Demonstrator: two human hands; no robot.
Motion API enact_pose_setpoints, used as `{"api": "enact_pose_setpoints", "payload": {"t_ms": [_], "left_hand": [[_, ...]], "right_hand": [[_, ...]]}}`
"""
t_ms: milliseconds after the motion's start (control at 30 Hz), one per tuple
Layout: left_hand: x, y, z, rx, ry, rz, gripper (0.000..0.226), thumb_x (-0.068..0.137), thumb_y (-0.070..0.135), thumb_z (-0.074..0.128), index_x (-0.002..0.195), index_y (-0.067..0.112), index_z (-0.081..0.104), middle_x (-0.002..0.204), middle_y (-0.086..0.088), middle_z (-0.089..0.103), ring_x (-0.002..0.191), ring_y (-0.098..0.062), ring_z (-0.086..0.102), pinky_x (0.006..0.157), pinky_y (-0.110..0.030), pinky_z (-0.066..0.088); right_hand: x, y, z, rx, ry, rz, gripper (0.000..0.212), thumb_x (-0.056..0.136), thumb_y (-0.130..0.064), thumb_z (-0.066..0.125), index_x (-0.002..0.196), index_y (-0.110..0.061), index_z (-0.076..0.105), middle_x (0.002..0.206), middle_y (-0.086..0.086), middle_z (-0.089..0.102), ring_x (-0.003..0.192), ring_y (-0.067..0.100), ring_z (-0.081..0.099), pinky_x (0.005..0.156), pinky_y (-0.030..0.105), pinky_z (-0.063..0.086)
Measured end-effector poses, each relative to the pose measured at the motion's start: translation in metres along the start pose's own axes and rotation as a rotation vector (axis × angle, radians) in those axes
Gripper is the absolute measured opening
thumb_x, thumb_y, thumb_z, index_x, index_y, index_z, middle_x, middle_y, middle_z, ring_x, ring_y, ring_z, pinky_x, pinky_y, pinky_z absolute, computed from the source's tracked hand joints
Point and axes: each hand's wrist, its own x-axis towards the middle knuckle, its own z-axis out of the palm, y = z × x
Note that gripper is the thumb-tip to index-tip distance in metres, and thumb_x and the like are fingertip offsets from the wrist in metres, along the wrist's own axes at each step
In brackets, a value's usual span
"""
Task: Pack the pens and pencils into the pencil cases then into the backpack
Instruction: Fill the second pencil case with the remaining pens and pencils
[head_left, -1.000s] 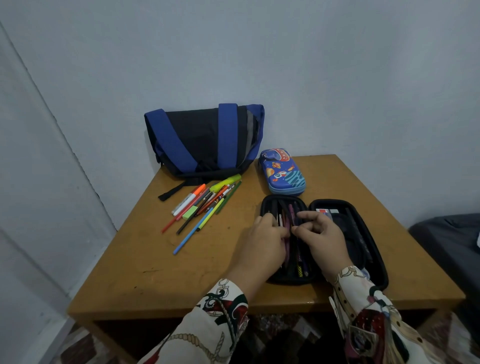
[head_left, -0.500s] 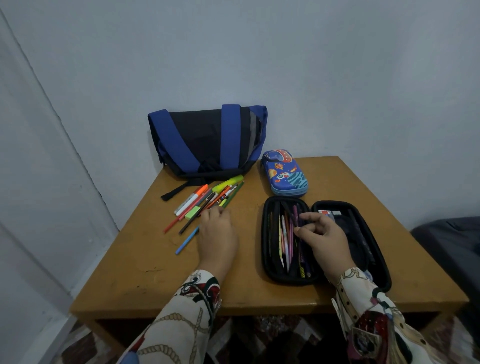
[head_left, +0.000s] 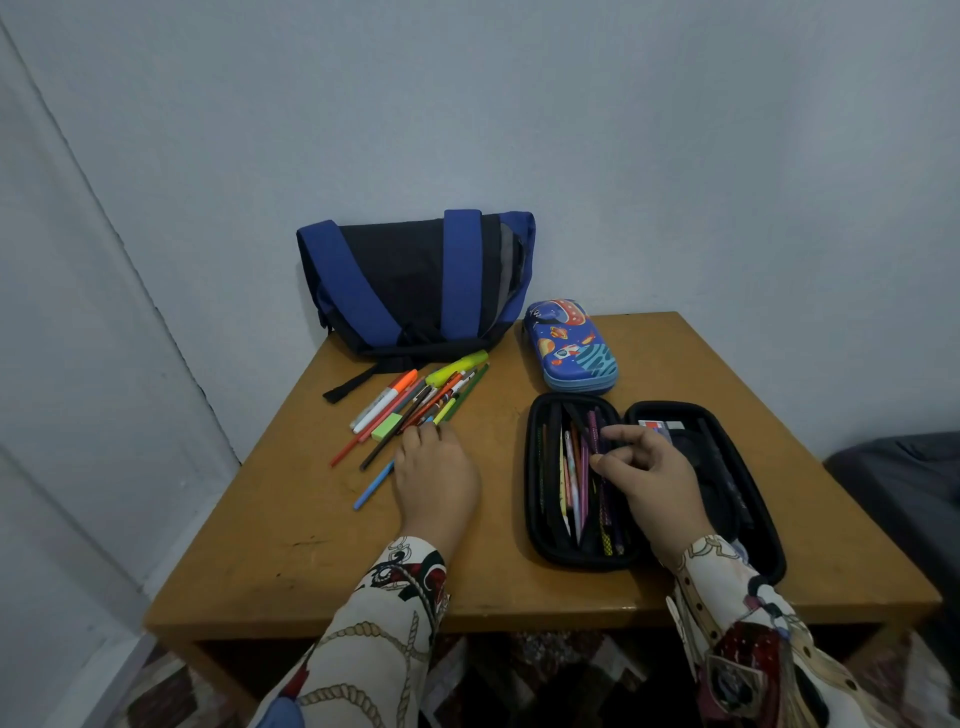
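- The left hand (head_left: 435, 475) lies palm down on the desk (head_left: 270, 545), its fingertips at the near edge of the loose pile of pens and pencils (head_left: 415, 402); whether the fingers grip one of them cannot be told.
- A light blue pencil (head_left: 373, 485) lies just beside that hand, slanting toward the front of the desk.
- The right hand (head_left: 647, 480) hovers over the open black pencil case (head_left: 649, 483), fingers curled, thumb and forefinger pinching at the pens in the case (head_left: 571, 478).
- Those pens lie lengthwise in the case's left half; the right half holds a mesh pocket.
- A closed blue pencil case (head_left: 570, 345) with a space pattern lies behind the black one, near the backpack.
- The black and blue backpack (head_left: 415, 283) leans against the wall at the back of the desk, with the loose pile in front of it.
- A green eraser (head_left: 387, 427) and a yellow highlighter (head_left: 457, 368) sit among the pile.
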Motion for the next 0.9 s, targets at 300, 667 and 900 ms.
{"api": "enact_pose_setpoints", "payload": {"t_ms": [300,667,900], "left_hand": [[-0.0012,0.0015,-0.0011,-0.014,0.013,0.004,0.037,0.098,0.017,0.037,0.131,0.013,0.052,0.13,-0.005,0.053,0.122,-0.023,0.041,0.101,-0.037,0.036],[-0.003,0.0004,-0.0047,-0.036,0.032,-0.15,0.033,0.097,0.009,0.037,0.125,0.01,0.055,0.12,-0.009,0.051,0.112,-0.024,0.043,0.091,-0.033,0.04],[-0.0008,-0.0011,-0.0054,-0.007,0.022,-0.25,0.033,0.096,0.01,0.037,0.12,0.01,0.059,0.121,-0.01,0.053,0.114,-0.028,0.043,0.095,-0.038,0.038]], "right_hand": [[-0.001,-0.0013,0.0001,-0.001,-0.001,0.001,0.024,0.085,-0.007,0.07,0.106,-0.018,0.063,0.072,0.007,0.062,0.075,0.022,0.067,0.076,0.031,0.055],[0.0002,0.0001,0.0008,-0.007,-0.001,0.003,0.023,0.085,-0.007,0.07,0.104,-0.019,0.063,0.072,0.008,0.061,0.077,0.027,0.067,0.079,0.036,0.056],[0.0012,0.0011,0.0002,-0.008,0.001,0.0,0.023,0.085,-0.008,0.07,0.103,-0.02,0.064,0.073,0.01,0.061,0.083,0.037,0.066,0.084,0.046,0.056]]}}
